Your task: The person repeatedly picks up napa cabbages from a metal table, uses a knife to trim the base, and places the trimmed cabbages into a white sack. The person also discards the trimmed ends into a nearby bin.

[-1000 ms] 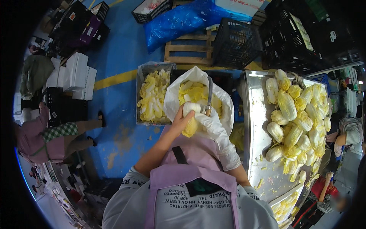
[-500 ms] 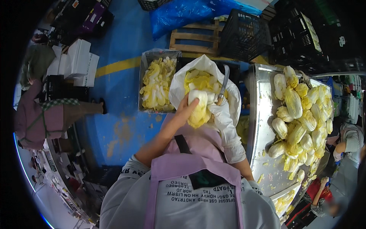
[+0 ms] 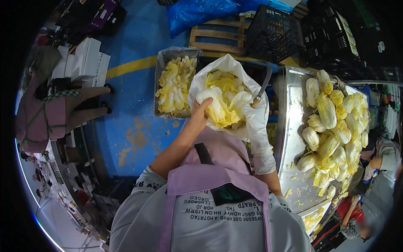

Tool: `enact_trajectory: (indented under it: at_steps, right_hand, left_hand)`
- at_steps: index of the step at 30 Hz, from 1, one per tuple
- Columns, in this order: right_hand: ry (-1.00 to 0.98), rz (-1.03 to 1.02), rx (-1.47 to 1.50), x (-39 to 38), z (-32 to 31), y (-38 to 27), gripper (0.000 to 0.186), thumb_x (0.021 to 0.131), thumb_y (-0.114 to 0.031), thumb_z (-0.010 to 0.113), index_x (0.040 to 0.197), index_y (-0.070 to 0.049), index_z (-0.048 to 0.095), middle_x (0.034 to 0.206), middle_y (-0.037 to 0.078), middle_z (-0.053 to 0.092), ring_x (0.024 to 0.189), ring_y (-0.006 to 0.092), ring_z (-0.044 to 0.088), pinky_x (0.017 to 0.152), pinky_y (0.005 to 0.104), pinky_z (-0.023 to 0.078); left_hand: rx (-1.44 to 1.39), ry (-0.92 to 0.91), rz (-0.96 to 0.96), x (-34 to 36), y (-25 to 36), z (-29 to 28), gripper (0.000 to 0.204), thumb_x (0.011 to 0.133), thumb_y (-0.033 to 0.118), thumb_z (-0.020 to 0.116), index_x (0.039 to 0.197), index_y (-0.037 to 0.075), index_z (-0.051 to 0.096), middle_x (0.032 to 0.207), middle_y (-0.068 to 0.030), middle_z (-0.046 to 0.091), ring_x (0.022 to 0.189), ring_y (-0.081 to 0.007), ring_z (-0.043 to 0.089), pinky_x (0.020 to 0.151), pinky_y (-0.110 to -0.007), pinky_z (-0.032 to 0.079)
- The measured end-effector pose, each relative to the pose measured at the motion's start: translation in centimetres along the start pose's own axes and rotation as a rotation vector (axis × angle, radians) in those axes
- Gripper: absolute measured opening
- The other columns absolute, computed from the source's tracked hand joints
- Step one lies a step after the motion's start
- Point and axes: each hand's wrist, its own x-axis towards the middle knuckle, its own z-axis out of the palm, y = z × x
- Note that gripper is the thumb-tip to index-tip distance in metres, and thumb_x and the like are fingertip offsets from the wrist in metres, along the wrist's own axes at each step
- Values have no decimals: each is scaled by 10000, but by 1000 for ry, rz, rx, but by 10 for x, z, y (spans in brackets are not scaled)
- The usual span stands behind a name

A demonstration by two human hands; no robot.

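Two hands in my remote view. Left hand (image 3: 201, 111), bare, clamped about the pale stem end of a cabbage head (image 3: 214, 105), thumb over the top. Right hand (image 3: 256, 117), white-gloved, wrapped on the handle of a curved knife (image 3: 265, 83), blade pointing up and away. Head sits over the mouth of a white sack (image 3: 227, 61), which holds loose yellow leaves (image 3: 228, 82). Pale leaf (image 3: 241, 101) beside the right hand; I cannot tell whether it is joined to the head, or pinched.

Handling, my estimate: modest weight, firm at the core, soft and easily torn at the frilled yellow end. Ribs probably damp and slick. I would take hold around the white base, thumb across the ribs, pressure kept off the frills.

Against the frame half a second back: there the head hung compact, close to the right hand, frills toward the body. Now its frilled end swings rightward, the hands stand farther apart, the pale leaf shows opened out between them, and the blade leans more to the right.
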Motion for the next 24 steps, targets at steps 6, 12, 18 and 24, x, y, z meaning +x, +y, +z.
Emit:
enact_trajectory:
  at_steps: [6, 12, 18, 24]
  right_hand:
    - [59, -104, -43, 6, -9, 5, 261, 772, 30, 552, 1030, -4, 563, 911, 19, 607, 777, 99, 572, 685, 226, 476]
    - [-22, 6, -224, -9, -15, -8, 362, 763, 3, 628, 1110, -19, 525, 946, 36, 600, 812, 118, 570, 717, 244, 483]
    - [-237, 352, 264, -35, 19, -48, 254, 780, -74, 666, 977, -47, 509, 791, -13, 551, 577, 53, 486, 512, 194, 422]
    - [-160, 273, 207, -31, 5, 9, 272, 788, -43, 648, 1031, -28, 527, 855, 14, 593, 739, 86, 560, 631, 228, 477]
  left_hand:
    - [-120, 196, 45, 8, 2, -4, 406, 783, 114, 569, 1167, 35, 464, 1087, -110, 556, 992, -247, 566, 842, -370, 484]
    - [-74, 42, -34, 13, 8, -17, 440, 766, 85, 580, 1181, 39, 439, 1084, -127, 547, 1002, -260, 557, 847, -388, 480]
    - [182, -10, -50, -6, -9, 15, 516, 737, 81, 622, 1201, 25, 402, 1091, -117, 534, 1013, -235, 544, 860, -391, 471]
    - [232, -86, -152, -7, -4, 19, 590, 738, 133, 679, 1224, 32, 358, 1107, -119, 513, 1018, -219, 535, 842, -349, 470]
